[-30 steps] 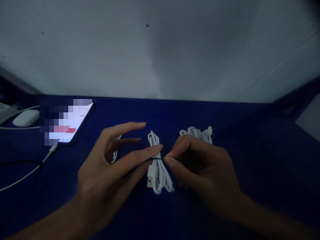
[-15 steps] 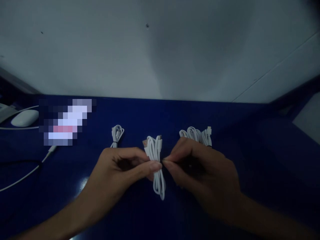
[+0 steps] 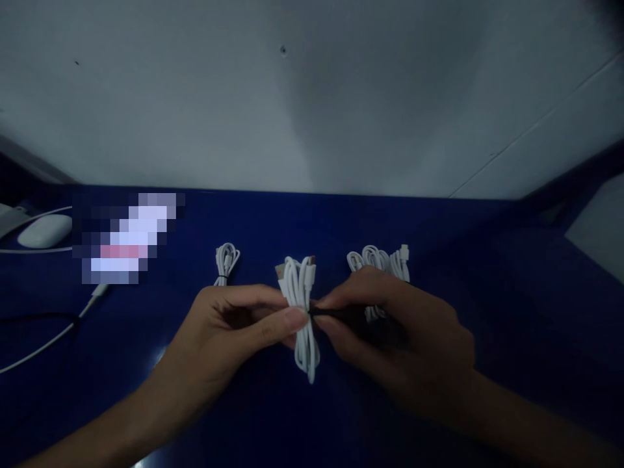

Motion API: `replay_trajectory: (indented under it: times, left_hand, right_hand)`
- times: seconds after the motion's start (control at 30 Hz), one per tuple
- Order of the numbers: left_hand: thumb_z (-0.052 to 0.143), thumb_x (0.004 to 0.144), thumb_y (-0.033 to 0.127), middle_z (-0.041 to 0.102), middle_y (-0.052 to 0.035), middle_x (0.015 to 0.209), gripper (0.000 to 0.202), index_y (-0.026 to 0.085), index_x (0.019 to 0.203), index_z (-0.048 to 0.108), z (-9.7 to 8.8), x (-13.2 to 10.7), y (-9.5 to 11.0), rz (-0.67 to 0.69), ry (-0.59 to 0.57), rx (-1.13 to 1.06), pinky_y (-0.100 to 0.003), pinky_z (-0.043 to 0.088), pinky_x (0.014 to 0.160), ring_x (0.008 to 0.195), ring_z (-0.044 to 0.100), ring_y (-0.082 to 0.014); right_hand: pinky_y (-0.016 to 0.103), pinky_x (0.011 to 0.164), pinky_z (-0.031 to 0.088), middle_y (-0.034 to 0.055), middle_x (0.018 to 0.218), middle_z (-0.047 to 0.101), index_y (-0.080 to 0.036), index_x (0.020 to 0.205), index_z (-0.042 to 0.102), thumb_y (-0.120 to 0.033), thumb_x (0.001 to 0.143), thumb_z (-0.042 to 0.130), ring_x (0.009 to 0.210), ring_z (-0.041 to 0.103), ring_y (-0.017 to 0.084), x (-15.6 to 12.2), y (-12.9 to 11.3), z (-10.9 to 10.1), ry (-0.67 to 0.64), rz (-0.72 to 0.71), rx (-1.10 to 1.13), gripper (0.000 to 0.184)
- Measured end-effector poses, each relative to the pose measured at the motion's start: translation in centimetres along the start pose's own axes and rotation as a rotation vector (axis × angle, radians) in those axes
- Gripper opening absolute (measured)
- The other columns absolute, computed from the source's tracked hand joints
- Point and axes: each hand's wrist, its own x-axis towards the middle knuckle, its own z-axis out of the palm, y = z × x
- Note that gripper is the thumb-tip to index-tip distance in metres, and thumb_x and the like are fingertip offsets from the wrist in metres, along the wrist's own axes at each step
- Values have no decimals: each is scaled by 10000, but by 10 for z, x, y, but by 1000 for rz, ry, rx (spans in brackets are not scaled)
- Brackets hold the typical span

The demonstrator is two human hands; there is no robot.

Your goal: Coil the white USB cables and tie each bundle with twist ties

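Note:
A coiled white cable bundle [image 3: 301, 305] is held upright just above the blue table [image 3: 302, 221], plugs at the top. My left hand [image 3: 234, 325] is closed around its middle, thumb pressing the waist. My right hand [image 3: 390, 331] is pinched on a thin black tie [image 3: 336, 313] that runs from the bundle's waist toward the right. A smaller tied white cable bundle [image 3: 227, 260] lies behind my left hand. Another looser white cable bundle [image 3: 377, 260] lies behind my right hand, partly hidden by it.
A lit phone [image 3: 127, 237], blurred, lies at the left with a white charging cable [image 3: 53, 335] running off the left edge. A white mouse [image 3: 43, 231] sits at the far left. A pale wall rises behind the table.
My left hand went from spread fingers to closed around the bundle. The bundle was lifted off the table and flipped, plugs now on top. My right hand has drawn the black tie out to the right.

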Motion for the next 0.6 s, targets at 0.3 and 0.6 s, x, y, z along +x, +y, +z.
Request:
replay_trajectory:
  times: [0.3, 0.6]
  left_hand:
    - [884, 1040, 377, 938, -5, 1001, 86, 349, 1059, 962, -3, -3, -5, 59, 96, 65, -237, 644, 886, 973, 872, -183]
    - [905, 1015, 398, 942, -12, 1031, 121, 383, 1119, 965, 0, -2, -1, 87, 122, 116, -330, 698, 901, 1043, 887, -259]
  right_hand:
    - [234, 564, 582, -30, 916, 765, -300, 1168, 748, -260, 1058, 836, 694, 723, 117, -1, -6, 1, 103, 430, 281, 147]
    - [147, 553, 519, -66, 708, 717, -262, 962, 817, -213, 1015, 883, 592, 623, 67, 6, -7, -2, 18, 551, 406, 98]
